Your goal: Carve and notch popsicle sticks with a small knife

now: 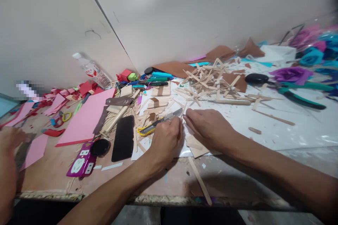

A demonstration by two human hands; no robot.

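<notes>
My left hand (167, 134) is closed, its fingers curled in a pinch at the near edge of the white sheet (264, 130). A thin wooden craft stick (184, 109) pokes up between my two hands, apparently in the left fingers. My right hand (208, 123) is closed too, fingertips almost touching the left ones; a small dark bit shows at its tips, too little to name. Just behind my left hand lies a yellow utility knife (146, 130), its blade out toward the stick. Flat wooden pieces (196, 145) lie under my right hand.
A pile of craft sticks (211, 79) sits behind my hands, with green-handled pliers (298, 95) to the right. Leftward are a black phone (123, 137), a purple case (82, 161), pink sheets (87, 119) and a leaning bottle (96, 74). Another person's hand (12, 140) is at far left.
</notes>
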